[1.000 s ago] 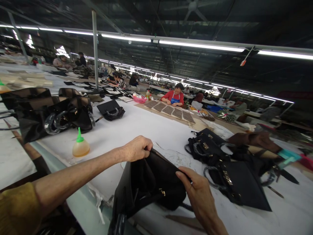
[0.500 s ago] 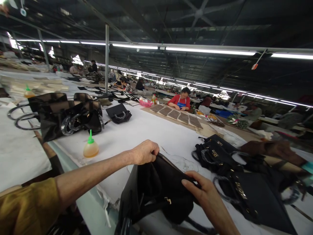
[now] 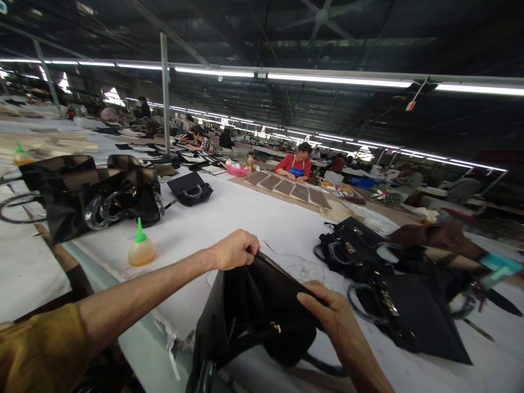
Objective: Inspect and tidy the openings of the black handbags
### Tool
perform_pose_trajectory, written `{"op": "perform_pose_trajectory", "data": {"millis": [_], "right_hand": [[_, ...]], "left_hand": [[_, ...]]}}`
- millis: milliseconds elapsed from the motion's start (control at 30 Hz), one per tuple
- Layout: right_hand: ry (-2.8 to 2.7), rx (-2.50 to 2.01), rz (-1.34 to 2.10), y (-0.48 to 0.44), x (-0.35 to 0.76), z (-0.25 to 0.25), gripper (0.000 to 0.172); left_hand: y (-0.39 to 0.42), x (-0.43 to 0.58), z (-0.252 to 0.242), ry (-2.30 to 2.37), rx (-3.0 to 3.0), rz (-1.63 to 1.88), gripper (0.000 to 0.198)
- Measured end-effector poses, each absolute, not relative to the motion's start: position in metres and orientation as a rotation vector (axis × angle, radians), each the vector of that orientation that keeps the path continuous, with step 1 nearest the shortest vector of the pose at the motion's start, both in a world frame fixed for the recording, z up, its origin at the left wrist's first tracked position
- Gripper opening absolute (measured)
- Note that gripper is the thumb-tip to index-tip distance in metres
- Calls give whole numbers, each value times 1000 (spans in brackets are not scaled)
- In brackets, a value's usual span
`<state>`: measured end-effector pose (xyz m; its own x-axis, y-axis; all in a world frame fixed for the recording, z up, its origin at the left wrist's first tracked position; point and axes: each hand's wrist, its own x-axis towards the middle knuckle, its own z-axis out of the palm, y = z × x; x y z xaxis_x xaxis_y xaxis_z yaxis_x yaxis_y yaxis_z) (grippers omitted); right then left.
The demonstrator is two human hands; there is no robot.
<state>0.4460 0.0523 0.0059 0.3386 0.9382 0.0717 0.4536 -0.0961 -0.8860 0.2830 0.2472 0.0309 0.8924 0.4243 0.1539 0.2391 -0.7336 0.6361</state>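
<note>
A black handbag (image 3: 262, 316) gapes open at the table's near edge, its dark lining and a small gold-coloured fitting showing inside. My left hand (image 3: 236, 250) pinches the far corner of its upper rim. Further along that same rim, my right hand (image 3: 327, 308) grips the edge, thumb on the inner side and fingers beyond. The rim runs taut between both hands. Part of a handle loop shows below my right hand; the bag's lower part runs out of view.
Several black handbags (image 3: 426, 311) with gold fittings lie to the right, more bags (image 3: 65, 202) stand at left. A green-capped glue bottle (image 3: 141, 251) stands left of my arm on the white-covered table (image 3: 229, 213). A person in red (image 3: 295, 164) sits across, behind brown panels (image 3: 282, 188).
The whole view has shifted, so the table and bags sit slightly further left. Both hands keep their hold on the handbag's rim, with little change in pose.
</note>
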Motion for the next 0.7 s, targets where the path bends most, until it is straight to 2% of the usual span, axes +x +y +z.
{"op": "perform_pose_trajectory", "data": {"millis": [367, 567, 700], "right_hand": [[-1239, -1775, 478, 56, 438, -2, 38], [-1217, -1812, 384, 55, 432, -3, 31], [-1269, -1955, 265, 57, 432, -3, 32]], "left_hand": [[248, 281, 36, 495, 2386, 349, 9], [239, 283, 39, 614, 2512, 376, 6], [235, 288, 37, 711, 2545, 403, 7]]}}
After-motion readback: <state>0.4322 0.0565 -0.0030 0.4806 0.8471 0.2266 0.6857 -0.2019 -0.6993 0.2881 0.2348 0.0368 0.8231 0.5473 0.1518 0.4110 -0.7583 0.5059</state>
